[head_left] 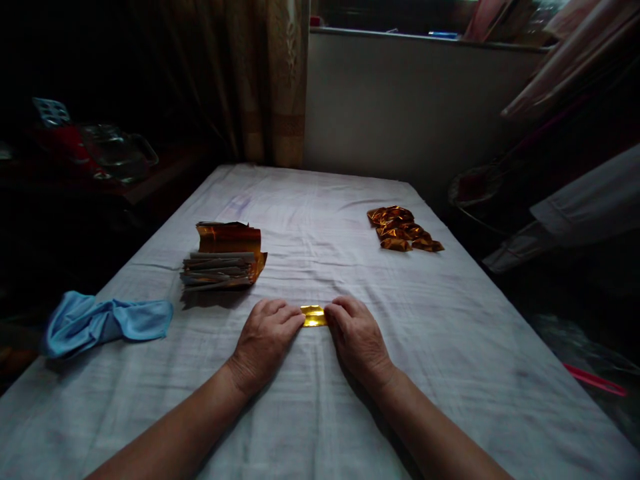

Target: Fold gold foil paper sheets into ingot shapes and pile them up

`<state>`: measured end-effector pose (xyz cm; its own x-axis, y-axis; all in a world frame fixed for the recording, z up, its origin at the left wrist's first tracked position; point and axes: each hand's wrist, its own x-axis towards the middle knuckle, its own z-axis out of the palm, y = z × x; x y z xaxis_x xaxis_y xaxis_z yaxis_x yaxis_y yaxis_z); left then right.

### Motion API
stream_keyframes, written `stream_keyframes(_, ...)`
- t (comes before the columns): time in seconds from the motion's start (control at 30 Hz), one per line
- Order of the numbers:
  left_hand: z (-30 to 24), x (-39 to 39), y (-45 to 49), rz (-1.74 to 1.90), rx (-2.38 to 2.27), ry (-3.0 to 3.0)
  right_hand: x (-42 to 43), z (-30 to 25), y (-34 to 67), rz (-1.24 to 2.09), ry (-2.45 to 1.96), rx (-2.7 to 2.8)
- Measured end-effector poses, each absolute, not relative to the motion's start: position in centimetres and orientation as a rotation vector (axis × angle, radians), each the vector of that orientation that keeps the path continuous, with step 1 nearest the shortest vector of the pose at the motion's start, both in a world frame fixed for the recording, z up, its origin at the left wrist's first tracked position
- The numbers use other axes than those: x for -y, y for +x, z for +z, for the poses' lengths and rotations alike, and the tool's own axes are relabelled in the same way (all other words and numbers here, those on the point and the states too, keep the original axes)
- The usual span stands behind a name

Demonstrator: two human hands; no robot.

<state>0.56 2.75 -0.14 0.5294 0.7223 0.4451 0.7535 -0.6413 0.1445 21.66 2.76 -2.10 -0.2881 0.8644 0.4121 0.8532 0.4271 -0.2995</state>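
A small strip of shiny gold foil paper (314,316) lies on the white cloth between my hands, with a crease running along it. My left hand (269,333) grips its left end, fingers closed and pressed down. At the right end, the curled fingers of my right hand (357,337) hold it too. The fingertips cover both ends of the strip. Beyond my left hand stands a stack of gold foil paper sheets (223,263), grey on their backs. Several folded gold foil pieces (400,229) lie heaped at the far right.
A light blue cloth (107,323) lies crumpled at the left edge of the white-covered table (450,360). Left of the table, a glass jug (120,153) stands on a dark surface. A curtain (270,80) and a wall are behind; garments hang at the right.
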Motion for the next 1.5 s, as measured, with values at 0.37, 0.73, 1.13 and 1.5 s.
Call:
stream_keyframes(0.37, -0.1, -1.8, -0.9, -0.591, 1.277, -2.771, -0.4, -0.5, 20.5, 0.339, -1.475, 2.563)
stream_keyframes(0.73, -0.7, -1.2, -4.1, -0.441, 1.212, -2.828, 0.2, -0.2, 22.6, 0.265, -1.678, 2.516)
stream_keyframes(1.13, 1.2, -1.6, -1.4, -0.476, 1.202, -2.755, 0.3, -0.5, 22.7, 0.192, -1.737, 2.49)
stream_keyframes(1.5, -1.3, -1.2, -0.7, -0.163, 1.276, -2.941, 0.5, -0.6, 22.8, 0.212, -1.755, 2.453)
